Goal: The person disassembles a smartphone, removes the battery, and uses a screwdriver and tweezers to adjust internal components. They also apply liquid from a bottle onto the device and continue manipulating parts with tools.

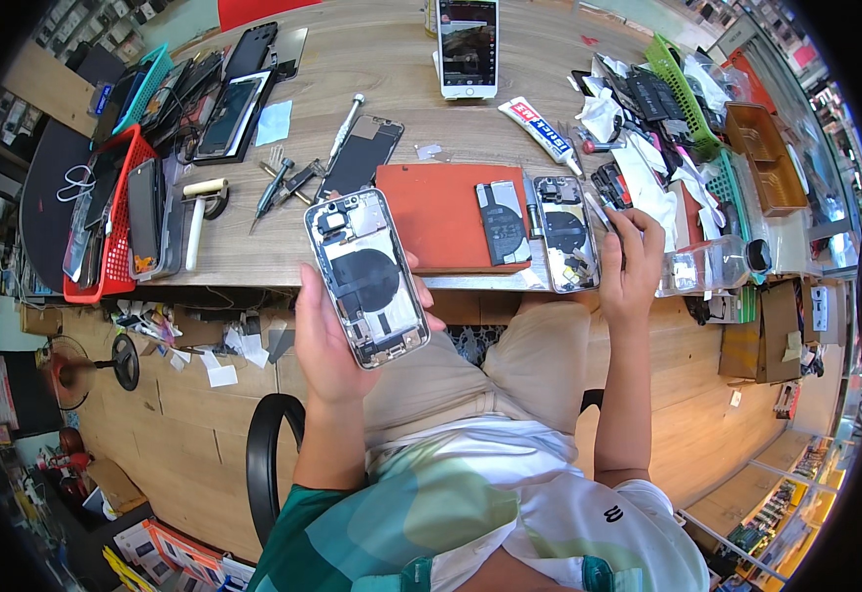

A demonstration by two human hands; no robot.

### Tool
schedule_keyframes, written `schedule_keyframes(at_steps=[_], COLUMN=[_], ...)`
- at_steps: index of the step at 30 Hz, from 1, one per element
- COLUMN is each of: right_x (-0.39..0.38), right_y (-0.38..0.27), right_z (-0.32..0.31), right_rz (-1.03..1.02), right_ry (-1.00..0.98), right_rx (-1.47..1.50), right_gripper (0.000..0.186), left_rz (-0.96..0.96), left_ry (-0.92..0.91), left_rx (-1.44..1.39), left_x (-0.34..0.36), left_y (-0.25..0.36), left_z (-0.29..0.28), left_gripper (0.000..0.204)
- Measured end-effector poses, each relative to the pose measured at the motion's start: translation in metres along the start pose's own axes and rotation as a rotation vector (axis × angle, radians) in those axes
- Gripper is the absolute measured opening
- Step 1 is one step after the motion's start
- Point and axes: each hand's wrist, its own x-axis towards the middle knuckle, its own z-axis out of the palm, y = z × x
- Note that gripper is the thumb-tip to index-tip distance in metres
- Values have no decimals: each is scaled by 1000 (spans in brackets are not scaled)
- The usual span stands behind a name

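**Screens, tubes and labels on the bench**

A white-framed upright smartphone with a lit screen point(467, 44) is propped at the far middle of the wooden table. A white glue tube with a red-and-blue label point(541, 130) is laid flat just right of it. Dark unlit phone screens point(231, 113) are stacked at far left, beside a red plastic basket point(115, 259) where more dark handsets stand on edge.
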Motion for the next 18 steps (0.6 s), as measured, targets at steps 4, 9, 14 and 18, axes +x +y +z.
schedule_keyframes(at_steps=[4,9,14,18], right_x=[0,-1,-3,-3], right_y=[-1,2,3,4], right_z=[0,-1,1,2], right_rz=[3,-5,3,3], right_ry=[4,4,9,0], right_rx=[-2,2,-3,-5], right_gripper=[30,31,33,35], left_rz=[61,161,249,266], left_ry=[-103,-136,-22,97], left_rx=[-61,166,372,394], left_x=[1,2,1,-2], left_y=[-13,-23,-21,-22], left_z=[-2,-7,-5,-2], left_gripper=[74,77,104,111])
